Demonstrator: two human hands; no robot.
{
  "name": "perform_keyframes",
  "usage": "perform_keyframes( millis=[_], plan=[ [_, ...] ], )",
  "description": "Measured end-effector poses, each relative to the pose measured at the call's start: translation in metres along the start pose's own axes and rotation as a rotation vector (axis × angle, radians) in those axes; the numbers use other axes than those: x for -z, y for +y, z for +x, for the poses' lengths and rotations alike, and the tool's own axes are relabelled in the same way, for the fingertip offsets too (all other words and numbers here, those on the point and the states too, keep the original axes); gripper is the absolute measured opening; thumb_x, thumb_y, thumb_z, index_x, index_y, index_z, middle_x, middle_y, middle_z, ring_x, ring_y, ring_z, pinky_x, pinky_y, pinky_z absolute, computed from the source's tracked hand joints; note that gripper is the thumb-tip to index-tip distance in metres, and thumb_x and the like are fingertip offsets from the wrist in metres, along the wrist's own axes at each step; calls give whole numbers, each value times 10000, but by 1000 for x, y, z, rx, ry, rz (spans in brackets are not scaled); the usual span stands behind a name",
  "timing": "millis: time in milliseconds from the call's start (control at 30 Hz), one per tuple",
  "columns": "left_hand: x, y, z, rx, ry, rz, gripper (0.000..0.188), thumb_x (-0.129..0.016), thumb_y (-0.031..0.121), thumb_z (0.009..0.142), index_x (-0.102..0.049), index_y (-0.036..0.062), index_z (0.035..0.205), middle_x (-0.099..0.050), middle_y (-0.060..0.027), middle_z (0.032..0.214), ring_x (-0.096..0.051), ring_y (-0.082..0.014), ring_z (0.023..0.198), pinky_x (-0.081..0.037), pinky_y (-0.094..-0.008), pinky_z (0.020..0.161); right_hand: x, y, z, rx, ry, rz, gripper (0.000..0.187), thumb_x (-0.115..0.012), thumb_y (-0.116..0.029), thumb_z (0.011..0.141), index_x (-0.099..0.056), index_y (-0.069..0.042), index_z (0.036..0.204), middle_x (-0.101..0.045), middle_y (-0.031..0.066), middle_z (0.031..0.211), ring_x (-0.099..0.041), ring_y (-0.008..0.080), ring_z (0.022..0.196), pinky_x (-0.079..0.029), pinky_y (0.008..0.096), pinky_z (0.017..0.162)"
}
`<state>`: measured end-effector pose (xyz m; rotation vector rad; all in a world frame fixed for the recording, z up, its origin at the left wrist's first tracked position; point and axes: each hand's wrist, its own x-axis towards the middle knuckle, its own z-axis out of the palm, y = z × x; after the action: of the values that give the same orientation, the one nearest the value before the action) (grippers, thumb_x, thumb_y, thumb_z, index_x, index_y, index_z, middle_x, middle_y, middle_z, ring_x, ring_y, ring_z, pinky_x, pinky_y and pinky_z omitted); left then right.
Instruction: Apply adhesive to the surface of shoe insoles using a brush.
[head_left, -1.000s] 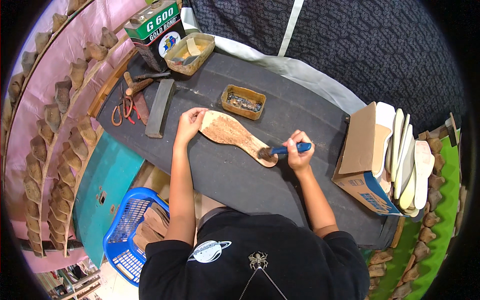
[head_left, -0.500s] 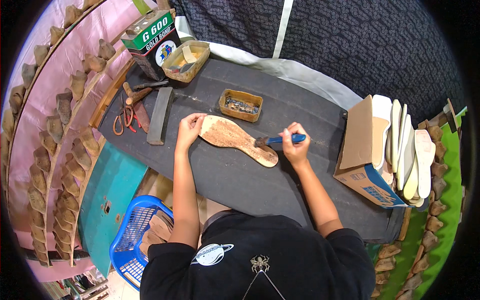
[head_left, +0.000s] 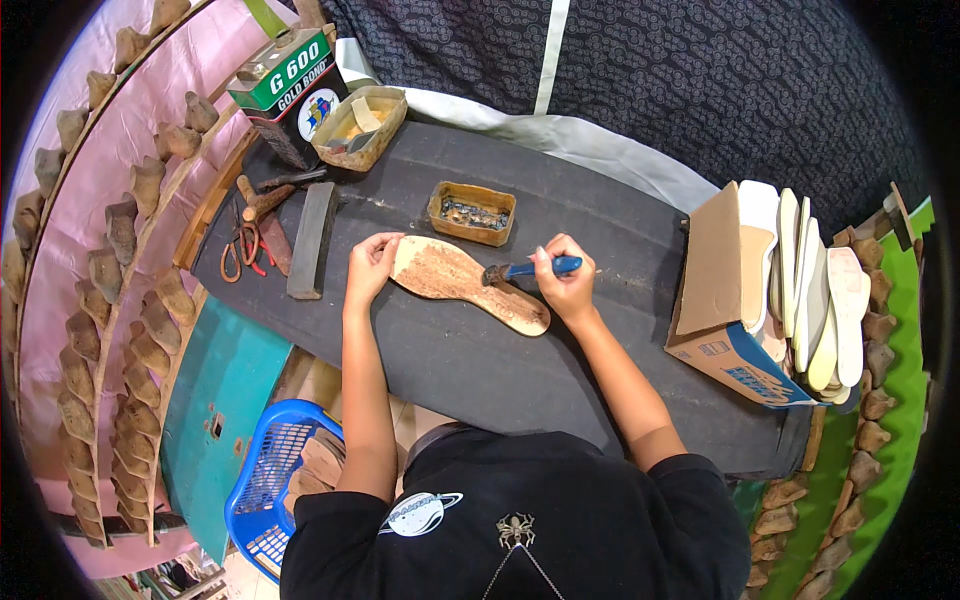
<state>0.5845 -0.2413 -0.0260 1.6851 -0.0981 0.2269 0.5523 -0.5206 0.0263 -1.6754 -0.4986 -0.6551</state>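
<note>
A tan shoe sole (head_left: 450,272) with a brown, stained upper face lies on the dark work table, its wide end toward my left. My left hand (head_left: 372,268) pinches the rim of that wide end between thumb and fingers. In my right hand (head_left: 566,280) is a brush with a blue handle (head_left: 540,267); its dark bristles (head_left: 494,275) rest on the sole near the narrow waist. Just beyond the sole stands a small brown tray (head_left: 473,213) with small dark metal bits inside.
At left on the table are a grey block (head_left: 313,240), scissors (head_left: 240,250), a hammer (head_left: 264,200), a can (head_left: 290,95) and a tub (head_left: 362,130). A cardboard box (head_left: 735,330) of soles stands right. A blue basket (head_left: 262,480) sits below. Shoe lasts (head_left: 103,270) line racks.
My right hand has drawn the brush left along the sole, from near its narrow end toward the waist. My left hand keeps its hold on the wide end. The view has shifted slightly.
</note>
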Motion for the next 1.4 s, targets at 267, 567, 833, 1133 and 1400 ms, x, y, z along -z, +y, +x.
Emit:
perform_keyframes(
  millis=[267,567,833,1133,1400],
  plan=[
    [1,6,-1,40,-16,3,202,-511,108,835,-567,-66,922,-599,-71,849,-558,-92,756,-439,-197,674,43,-18,-15,56,80,-67,211,-542,27,668,-369,-33,562,-386,42,510,-354,115,438,-293,240,418],
    [-1,4,0,-10,20,-5,190,-526,91,816,-583,-70,901,-607,-69,808,-566,-90,699,-452,-196,618,23,-31,0,309,44,-256,248,-643,-1,612,-427,-62,507,-402,33,448,-386,121,349,-285,241,336],
    [1,7,-4,60,3,-15,197,-526,86,822,-573,-71,932,-608,-79,838,-568,-93,735,-450,-189,654,35,-56,-23,408,-66,-321,260,-589,42,574,-368,-70,496,-348,29,422,-354,145,313,-258,243,325],
    [0,1,-1,13,35,-43,198,-543,88,810,-576,-73,921,-607,-82,831,-566,-92,722,-453,-191,645,26,-47,-16,394,19,-405,294,-586,26,571,-324,-77,483,-311,31,432,-342,155,322,-266,265,321],
    [2,1,-1,65,31,-45,216,-544,103,812,-574,-71,937,-610,-83,839,-567,-93,729,-453,-190,652,14,-65,-37,444,-46,-399,262,-571,14,557,-343,-84,474,-335,26,430,-370,149,321,-285,256,321]
  ],
)
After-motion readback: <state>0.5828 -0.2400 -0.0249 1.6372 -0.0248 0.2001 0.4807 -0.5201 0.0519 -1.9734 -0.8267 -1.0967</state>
